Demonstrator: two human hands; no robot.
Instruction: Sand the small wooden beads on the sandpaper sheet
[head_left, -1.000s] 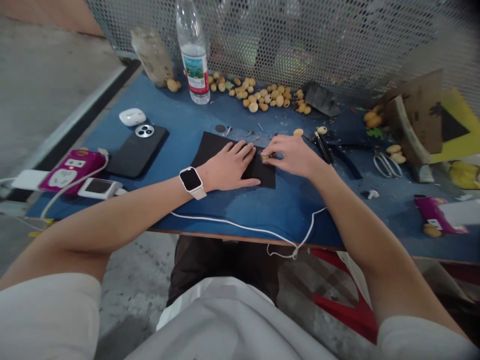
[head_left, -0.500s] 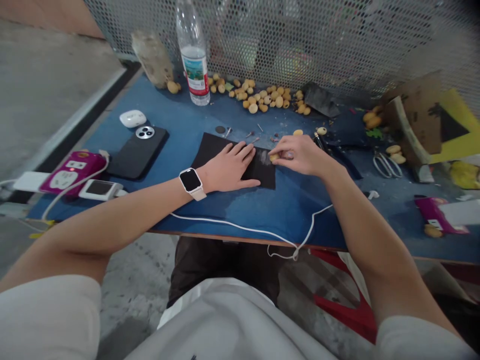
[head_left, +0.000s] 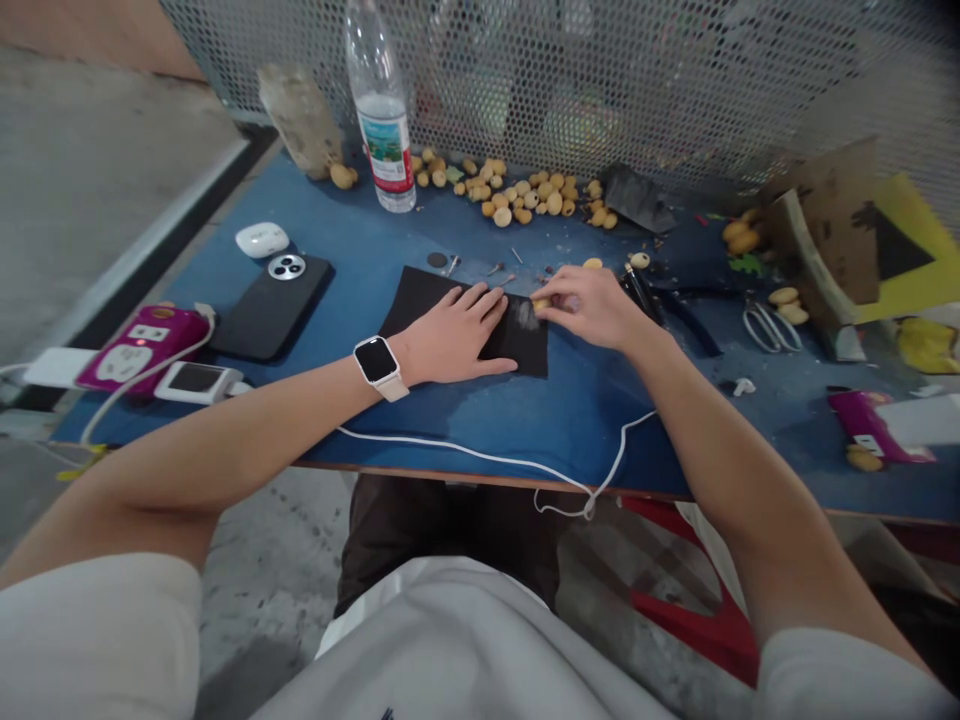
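My left hand (head_left: 459,338) lies flat with fingers spread on a black sheet that looks like sandpaper (head_left: 405,300), pressing it to the blue table. A pale dusty smear marks the sheet's right part. Over that end, my right hand (head_left: 586,303) pinches a small tan, rounded piece (head_left: 541,304) between thumb and fingers, against or just above the sheet. The underside of the piece is hidden. Beyond the sheet lie a dark disc (head_left: 436,260) and several small metal bits (head_left: 496,268).
Many tan rounded pieces (head_left: 555,200) line the back beside a water bottle (head_left: 390,150). A phone (head_left: 274,310) and a purple power strip (head_left: 142,345) lie left. Pliers (head_left: 686,320), scissors (head_left: 769,328) and a cardboard box (head_left: 832,230) are right. A white cable (head_left: 465,452) crosses the front edge.
My right hand has shifted slightly left and away from me over the sheet, with the tan piece still pinched. My left hand stays flat on the sheet; the whole view shifts slightly.
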